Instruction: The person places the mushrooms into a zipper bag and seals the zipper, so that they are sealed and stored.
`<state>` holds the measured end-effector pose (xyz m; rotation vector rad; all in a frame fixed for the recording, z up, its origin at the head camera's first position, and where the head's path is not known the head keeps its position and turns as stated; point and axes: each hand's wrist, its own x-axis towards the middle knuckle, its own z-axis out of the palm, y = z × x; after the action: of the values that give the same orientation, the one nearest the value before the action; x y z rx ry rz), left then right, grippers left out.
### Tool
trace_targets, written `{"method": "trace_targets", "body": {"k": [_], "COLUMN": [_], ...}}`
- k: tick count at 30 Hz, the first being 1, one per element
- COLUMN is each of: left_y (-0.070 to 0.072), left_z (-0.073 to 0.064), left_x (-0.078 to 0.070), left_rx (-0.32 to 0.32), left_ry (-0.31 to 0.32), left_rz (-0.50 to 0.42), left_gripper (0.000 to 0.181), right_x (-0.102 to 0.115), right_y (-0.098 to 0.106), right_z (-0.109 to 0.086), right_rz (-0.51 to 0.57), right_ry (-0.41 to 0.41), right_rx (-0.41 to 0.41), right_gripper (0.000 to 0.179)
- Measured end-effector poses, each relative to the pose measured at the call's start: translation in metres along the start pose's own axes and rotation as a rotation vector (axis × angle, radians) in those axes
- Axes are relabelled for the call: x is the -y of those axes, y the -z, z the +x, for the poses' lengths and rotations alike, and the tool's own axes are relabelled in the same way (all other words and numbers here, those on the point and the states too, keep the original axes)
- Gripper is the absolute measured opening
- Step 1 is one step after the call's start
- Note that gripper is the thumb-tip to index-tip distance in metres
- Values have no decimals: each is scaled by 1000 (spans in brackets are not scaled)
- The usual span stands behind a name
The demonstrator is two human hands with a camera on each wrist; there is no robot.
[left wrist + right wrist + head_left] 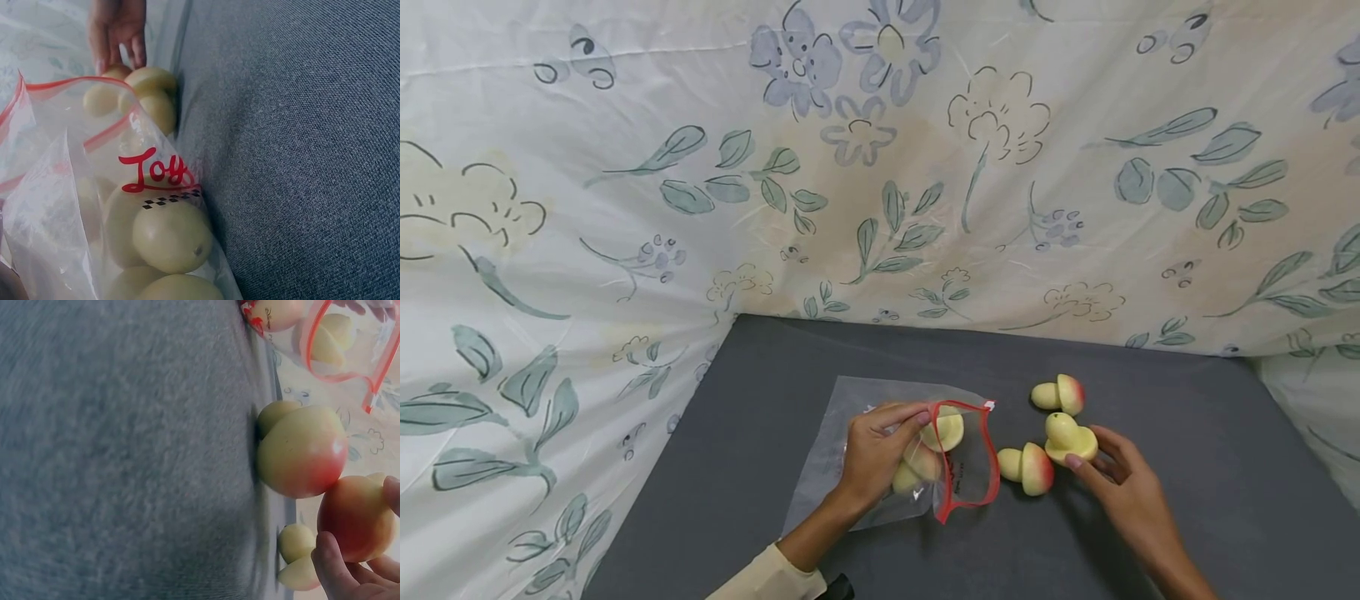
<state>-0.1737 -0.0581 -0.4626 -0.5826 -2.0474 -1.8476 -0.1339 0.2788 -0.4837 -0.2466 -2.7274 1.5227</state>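
My left hand (876, 454) pinches the rim of a clear zip bag (850, 400) with a red zip edge. The bag's mouth gapes toward the right. Inside lie several pale yellow mushroom-shaped pieces (172, 237), seen through the plastic. To the right of the bag, my right hand (1131, 492) grips another mushroom-shaped piece (1072, 440) between thumb and fingers, its round stem up. That piece's cap (356, 519) shows a red blush in the right wrist view. Close to this hand, one similar piece (1036, 469) lies beside the bag's mouth.
A further mushroom-shaped piece (1060, 394) lies on the dark grey tabletop (1210, 433), behind the right hand. Flower-printed cloth (910, 208) hangs behind the table and along its left side. A small white slider (989, 406) sits on the bag's zip.
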Motion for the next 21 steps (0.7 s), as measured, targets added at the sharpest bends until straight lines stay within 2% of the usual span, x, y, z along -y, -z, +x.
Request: {"method": "trace_targets", "body": {"k": [11,21], "left_y": [-1,0], "left_z": [-1,-2], "left_x": [1,2], "left_rx": [1,2], "left_ry": [9,3], "left_rz": [-4,-8], "left_gripper": [18,18], "right_x": [8,21], "right_y": [-11,-15], "right_z": [-8,-16], "right_rz": [67,60], "right_ry": [88,123], "right_rx": [-68,-68], "right_gripper": [70,68]}}
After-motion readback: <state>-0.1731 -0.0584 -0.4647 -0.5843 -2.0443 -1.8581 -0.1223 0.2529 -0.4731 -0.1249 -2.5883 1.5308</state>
